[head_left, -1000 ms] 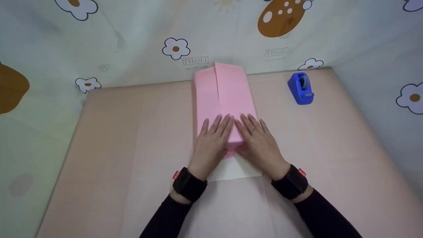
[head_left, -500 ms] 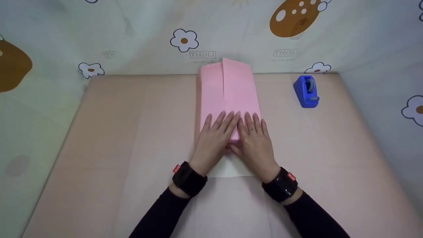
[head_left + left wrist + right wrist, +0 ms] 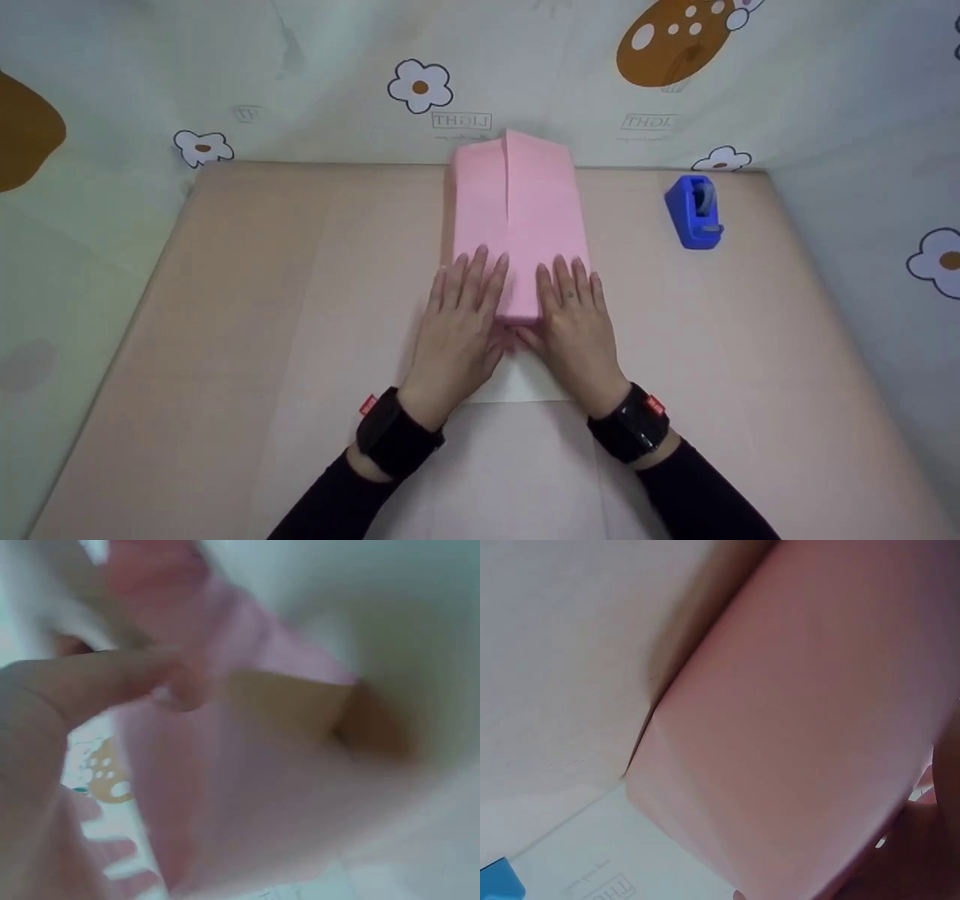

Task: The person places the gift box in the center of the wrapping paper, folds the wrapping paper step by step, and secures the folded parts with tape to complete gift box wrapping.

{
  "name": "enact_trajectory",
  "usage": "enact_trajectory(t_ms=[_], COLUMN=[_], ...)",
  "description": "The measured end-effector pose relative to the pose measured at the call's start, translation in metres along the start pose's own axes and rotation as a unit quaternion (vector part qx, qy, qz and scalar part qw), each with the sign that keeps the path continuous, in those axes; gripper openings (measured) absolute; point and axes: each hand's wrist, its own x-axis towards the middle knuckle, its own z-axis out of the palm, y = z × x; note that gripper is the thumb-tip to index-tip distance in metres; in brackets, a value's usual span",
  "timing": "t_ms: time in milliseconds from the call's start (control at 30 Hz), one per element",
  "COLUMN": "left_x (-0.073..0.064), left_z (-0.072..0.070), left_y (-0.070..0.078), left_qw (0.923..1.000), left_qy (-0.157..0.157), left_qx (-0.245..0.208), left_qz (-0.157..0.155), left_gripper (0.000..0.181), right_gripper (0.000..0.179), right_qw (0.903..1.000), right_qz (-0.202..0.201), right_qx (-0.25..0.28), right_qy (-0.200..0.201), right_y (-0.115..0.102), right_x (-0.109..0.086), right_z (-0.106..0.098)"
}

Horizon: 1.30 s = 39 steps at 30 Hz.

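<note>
A box wrapped in pink paper lies lengthwise at the table's far middle, with a lengthwise overlapping seam on top. My left hand rests at its near left corner, fingers straight, thumb by the near end. Across from it, my right hand lies along the near right corner with straight fingers and its thumb turned inward. The blurred left wrist view has the thumb against pink paper, beside a patch of brown cardboard. In the right wrist view, the pink side stands on the table.
A pale sheet sticks out from under the box's near end. To the right at the back stands a blue tape dispenser. A flower-patterned curtain hangs behind the table.
My left hand has slid left and away from the right hand, baring more of the box's near end. Earlier, the right hand moved slightly inward. The head view shifted a little.
</note>
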Motion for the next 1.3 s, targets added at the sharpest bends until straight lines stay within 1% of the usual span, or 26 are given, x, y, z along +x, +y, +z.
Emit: enact_trajectory(t_ms=[33,100,133,200,233,267,300,367,433,467,500,567,633,700,833,867,933,1033,1067,1100,1167,1300], left_x=[-0.004,-0.011,-0.014,-0.017,-0.018,-0.017,-0.016,-0.013,-0.009,-0.007,-0.006,-0.005,-0.006,-0.009,-0.016,-0.017,-0.018,-0.015,-0.013,-0.011,-0.008,-0.006], left_z=[-0.005,-0.014,-0.019,-0.027,-0.03,-0.032,-0.033,-0.03,-0.025,-0.023,-0.021,-0.018,-0.015,-0.014,-0.011,-0.01,-0.01,-0.007,-0.006,-0.005,-0.001,0.007], left_y=[-0.001,-0.002,-0.003,-0.007,-0.01,-0.013,-0.016,-0.023,-0.028,-0.03,-0.031,-0.034,-0.035,-0.035,-0.033,-0.033,-0.032,-0.031,-0.03,-0.029,-0.027,-0.023], left_qw=[0.9996,0.9958,0.9921,0.982,0.9741,0.9634,0.9513,0.9257,0.9054,0.9,0.8977,0.8971,0.9004,0.9079,0.9281,0.9308,0.9324,0.9282,0.9257,0.9261,0.9294,0.9421], left_qy=[0.002,-0.001,-0.012,-0.057,-0.091,-0.129,-0.166,-0.226,-0.259,-0.265,-0.268,-0.269,-0.266,-0.256,-0.218,-0.211,-0.203,-0.198,-0.201,-0.199,-0.19,-0.157], left_qx=[-0.01,-0.035,-0.05,-0.081,-0.105,-0.133,-0.16,-0.208,-0.244,-0.254,-0.257,-0.258,-0.253,-0.245,-0.229,-0.227,-0.225,-0.23,-0.23,-0.225,-0.211,-0.166], left_qz=[-0.025,-0.084,-0.115,-0.161,-0.178,-0.194,-0.205,-0.221,-0.232,-0.235,-0.236,-0.237,-0.233,-0.224,-0.197,-0.194,-0.197,-0.215,-0.223,-0.228,-0.236,-0.246], left_gripper=[0.102,0.095,0.086,0.063,0.05,0.04,0.035,0.038,0.041,0.041,0.041,0.04,0.038,0.034,0.028,0.027,0.025,0.02,0.02,0.018,0.016,0.013], right_gripper=[0.089,0.09,0.09,0.091,0.092,0.092,0.092,0.092,0.092,0.091,0.091,0.091,0.09,0.09,0.091,0.091,0.091,0.091,0.091,0.091,0.091,0.092], right_qw=[1.0,1.0,1.0,1.0,1.0,1.0,1.0,1.0,1.0,1.0,1.0,1.0,1.0,0.9999,1.0,1.0,1.0,0.9999,0.9999,0.9999,0.9999,0.9999], right_qz=[0.0,0.002,0.002,0.004,0.005,0.006,0.007,0.007,0.007,0.006,0.005,0.001,-0.001,-0.002,0.001,0.001,0.003,0.007,0.009,0.01,0.01,0.009], right_qx=[0.0,0.004,0.003,0.003,0.003,0.003,0.003,0.003,0.005,0.006,0.006,0.004,0.001,-0.002,-0.002,-0.002,0.0,0.0,0.0,0.0,0.0,0.003], right_qy=[0.001,0.001,0.001,0.0,-0.001,-0.001,-0.002,-0.003,-0.003,-0.002,-0.001,0.004,0.009,0.013,0.007,0.003,-0.005,-0.01,-0.01,-0.01,-0.009,-0.008], right_y=[0.0,-0.001,-0.001,-0.001,-0.001,-0.001,-0.001,0.0,-0.001,-0.001,-0.001,-0.001,-0.001,-0.001,-0.002,-0.002,-0.003,-0.002,-0.002,-0.002,-0.002,-0.001], right_x=[0.0,0.0,0.0,0.0,0.0,0.0,0.0,0.0,0.0,0.0,0.0,0.0,0.0,-0.001,-0.001,-0.001,-0.001,-0.001,-0.001,-0.001,-0.001,-0.001], right_z=[0.0,-0.001,-0.001,0.0,0.0,0.0,0.0,0.0,0.0,0.0,0.0,0.001,0.001,0.0,-0.001,-0.002,-0.002,-0.002,-0.003,-0.003,-0.003,-0.003])
